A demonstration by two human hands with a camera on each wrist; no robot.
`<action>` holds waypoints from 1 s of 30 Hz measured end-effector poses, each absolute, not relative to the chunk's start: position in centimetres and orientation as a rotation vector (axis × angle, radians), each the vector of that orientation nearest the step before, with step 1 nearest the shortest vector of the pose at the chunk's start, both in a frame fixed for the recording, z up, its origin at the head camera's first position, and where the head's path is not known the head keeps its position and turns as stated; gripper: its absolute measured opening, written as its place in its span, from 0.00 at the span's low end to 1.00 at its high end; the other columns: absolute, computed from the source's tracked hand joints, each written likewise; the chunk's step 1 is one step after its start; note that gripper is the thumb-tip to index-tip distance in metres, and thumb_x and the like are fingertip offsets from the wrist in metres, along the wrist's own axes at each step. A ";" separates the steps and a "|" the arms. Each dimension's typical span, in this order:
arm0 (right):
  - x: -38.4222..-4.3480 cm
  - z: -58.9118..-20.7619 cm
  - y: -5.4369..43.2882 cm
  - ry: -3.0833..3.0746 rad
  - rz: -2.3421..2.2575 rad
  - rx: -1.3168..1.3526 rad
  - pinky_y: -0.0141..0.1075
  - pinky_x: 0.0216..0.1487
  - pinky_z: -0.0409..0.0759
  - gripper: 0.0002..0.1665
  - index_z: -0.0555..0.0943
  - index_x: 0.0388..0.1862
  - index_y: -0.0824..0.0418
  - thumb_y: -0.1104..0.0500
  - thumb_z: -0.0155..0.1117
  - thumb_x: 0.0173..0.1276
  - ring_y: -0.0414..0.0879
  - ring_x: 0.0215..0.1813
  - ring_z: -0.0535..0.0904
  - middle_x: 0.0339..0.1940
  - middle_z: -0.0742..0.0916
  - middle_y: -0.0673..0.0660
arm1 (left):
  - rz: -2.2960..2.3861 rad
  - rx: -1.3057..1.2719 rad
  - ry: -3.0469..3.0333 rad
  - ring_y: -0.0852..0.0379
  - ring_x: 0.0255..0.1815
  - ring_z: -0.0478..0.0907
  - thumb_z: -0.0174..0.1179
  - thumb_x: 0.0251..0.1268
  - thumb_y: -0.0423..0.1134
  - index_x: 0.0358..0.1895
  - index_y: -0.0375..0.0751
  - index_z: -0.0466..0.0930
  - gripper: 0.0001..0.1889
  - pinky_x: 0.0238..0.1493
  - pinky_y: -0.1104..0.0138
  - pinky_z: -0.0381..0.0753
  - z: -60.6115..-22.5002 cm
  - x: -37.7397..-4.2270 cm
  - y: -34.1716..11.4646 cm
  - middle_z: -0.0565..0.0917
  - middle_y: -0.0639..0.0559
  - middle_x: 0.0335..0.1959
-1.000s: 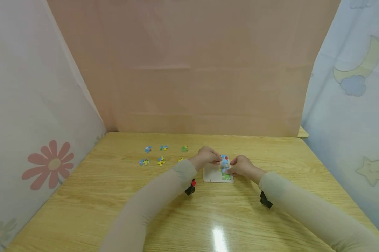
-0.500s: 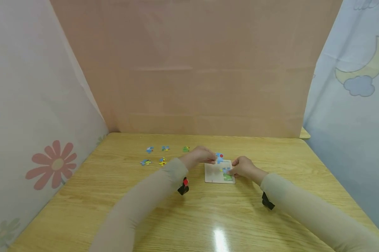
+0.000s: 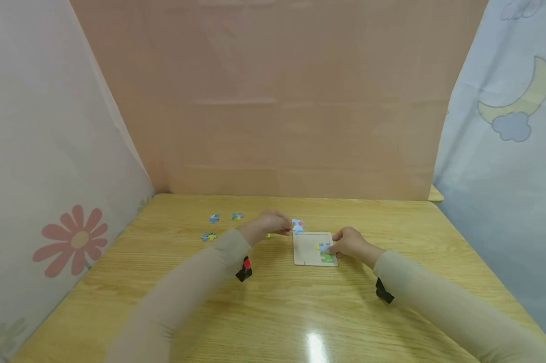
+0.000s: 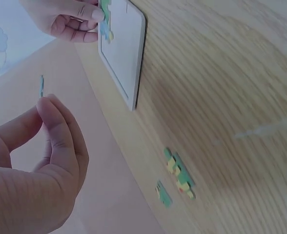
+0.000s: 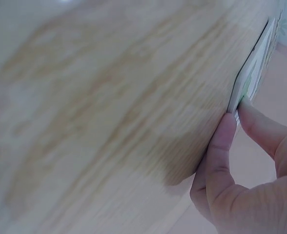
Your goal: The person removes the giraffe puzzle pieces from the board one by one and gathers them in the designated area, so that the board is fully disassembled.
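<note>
My left hand (image 3: 269,222) pinches a blue jigsaw piece (image 3: 298,226) with a red dot, just above the far left corner of a pale puzzle board (image 3: 304,248). In the left wrist view that piece appears edge-on between thumb and fingertips. At the board's right edge, my right hand (image 3: 352,243) grips the rim, thumb on top and fingers against the side. Near the thumb, fitted blue and green pieces (image 3: 326,257) fill part of the board's right side; the thumb partly covers them. The right wrist view shows the right hand (image 5: 251,180) holding this edge.
Loose jigsaw pieces lie on the wooden table (image 3: 273,312) left of the board, among them blue ones (image 3: 215,218) and a blue-yellow one (image 3: 208,236). My left forearm hides others. Green-yellow pieces (image 4: 180,174) show in the left wrist view. A cloth backdrop (image 3: 273,101) stands behind.
My left hand has moved left, carrying the blue piece with the red dot from over the board's right side to its far left corner. The right hand keeps its grip on the board.
</note>
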State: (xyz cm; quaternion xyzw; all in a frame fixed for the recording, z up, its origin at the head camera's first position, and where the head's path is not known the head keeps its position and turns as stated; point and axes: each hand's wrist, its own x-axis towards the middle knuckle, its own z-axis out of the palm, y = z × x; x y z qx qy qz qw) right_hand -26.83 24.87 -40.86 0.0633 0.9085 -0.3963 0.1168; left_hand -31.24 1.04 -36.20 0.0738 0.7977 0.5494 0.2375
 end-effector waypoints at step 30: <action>-26.9 -40.2 24.9 2.626 -1.170 0.184 0.30 0.31 0.81 0.25 0.71 0.48 0.72 0.64 0.73 0.58 0.44 0.32 0.76 0.41 0.78 0.62 | 1.404 -0.047 2.324 0.59 0.30 0.80 0.60 0.65 0.26 0.44 0.23 0.77 0.09 0.41 0.68 0.86 -38.4 -27.9 -13.6 0.81 0.46 0.35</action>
